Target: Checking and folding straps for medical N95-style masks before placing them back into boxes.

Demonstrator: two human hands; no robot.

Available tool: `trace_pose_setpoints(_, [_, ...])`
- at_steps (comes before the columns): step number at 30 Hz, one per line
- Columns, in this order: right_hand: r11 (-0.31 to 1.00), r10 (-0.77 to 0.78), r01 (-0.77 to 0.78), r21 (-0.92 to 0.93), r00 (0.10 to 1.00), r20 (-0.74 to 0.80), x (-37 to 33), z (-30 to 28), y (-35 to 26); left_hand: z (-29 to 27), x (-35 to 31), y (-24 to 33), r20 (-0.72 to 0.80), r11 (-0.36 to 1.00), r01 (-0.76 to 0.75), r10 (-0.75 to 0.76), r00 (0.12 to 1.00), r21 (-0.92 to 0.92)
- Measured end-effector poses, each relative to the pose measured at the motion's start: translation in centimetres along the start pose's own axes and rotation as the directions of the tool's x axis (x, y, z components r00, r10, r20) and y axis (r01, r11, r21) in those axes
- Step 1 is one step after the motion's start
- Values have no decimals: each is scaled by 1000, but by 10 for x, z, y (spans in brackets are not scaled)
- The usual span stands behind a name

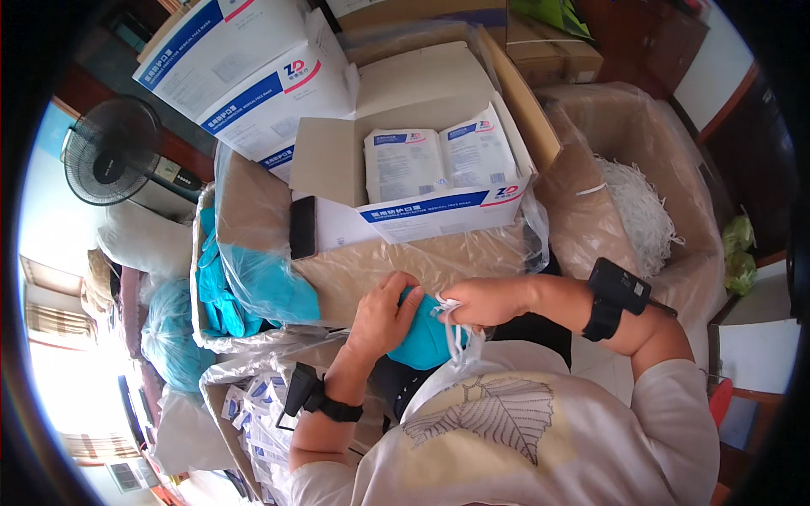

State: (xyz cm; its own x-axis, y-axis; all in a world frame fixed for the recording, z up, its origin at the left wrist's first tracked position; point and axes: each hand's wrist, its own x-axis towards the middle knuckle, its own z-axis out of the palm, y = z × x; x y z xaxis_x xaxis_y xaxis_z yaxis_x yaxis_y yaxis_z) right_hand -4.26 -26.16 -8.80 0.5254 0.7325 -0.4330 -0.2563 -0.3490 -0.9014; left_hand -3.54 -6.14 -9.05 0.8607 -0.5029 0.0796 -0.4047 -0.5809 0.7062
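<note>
My left hand (381,314) grips a folded teal face mask (424,339) close to my chest. My right hand (483,301) pinches the mask's white ear loops (448,305) at its upper right edge. A clear plastic bag (460,352) hangs below the right hand against my shirt. Both wrists wear black bands. Just beyond the hands lies a plastic-covered cardboard surface (396,263).
An open white and blue carton (439,169) holds flat sealed white packets (439,160). Left is a bin of loose teal masks (221,287); lower left, a box of packed packets (257,405). Right, a lined carton holds white elastic strips (641,211). A fan (110,152) stands far left.
</note>
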Motion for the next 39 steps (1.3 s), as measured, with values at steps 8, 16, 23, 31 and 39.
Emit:
trace_pose_setpoints(8, [991,26,-51,123,981,194,-4,-10,9,-7,-1,4,89,994,-87,92,992,-61])
trace_pose_setpoints(16, [924,-249,95,-371,886,-392,0,34,-9,-11,6,-26,-240,993,91,-70,968,76])
trace_pose_setpoints(23, [863,-252,23,-504,885,-391,-16,70,26,-19,-10,-164,-604,847,403,-127,787,347])
trace_pose_setpoints(31, [935,-311,-23,-353,419,-853,-152,-40,75,-123,-23,-127,-529,581,39,-765,366,-813])
trace_pose_setpoints(39, [895,209,-358,267,-193,-959,-239,-226,173,-11,-36,-136,14,-110,-82,-673,739,-991])
